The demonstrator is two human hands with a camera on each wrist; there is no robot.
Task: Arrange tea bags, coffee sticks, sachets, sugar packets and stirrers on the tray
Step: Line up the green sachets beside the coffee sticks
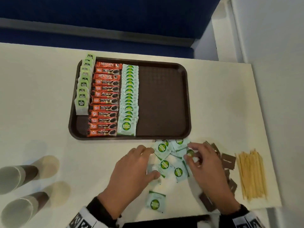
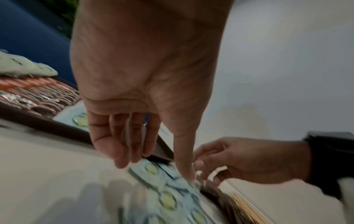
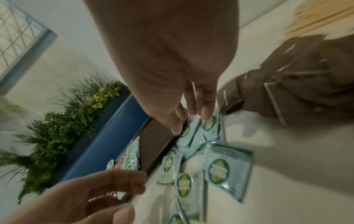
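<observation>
You have the tray (image 1: 162, 99) at the middle of the table (image 1: 41, 96), with 3 columns filling its left half: tea bags (image 1: 83, 89) at the far left, coffee sticks (image 1: 105, 99) just right of them, sachets (image 1: 129, 97) right of those. The tray's right half holds nothing. Nearer you than the tray's front edge lie the loose sachets (image 1: 171, 163), between your left hand (image 1: 131, 171) and right hand (image 1: 205, 168). Right of your right hand lie the sugar packets (image 1: 227, 160), then the stirrers (image 1: 250, 175) near the table's right edge. 2 cup stacks (image 1: 21, 191) lie at your near left.
</observation>
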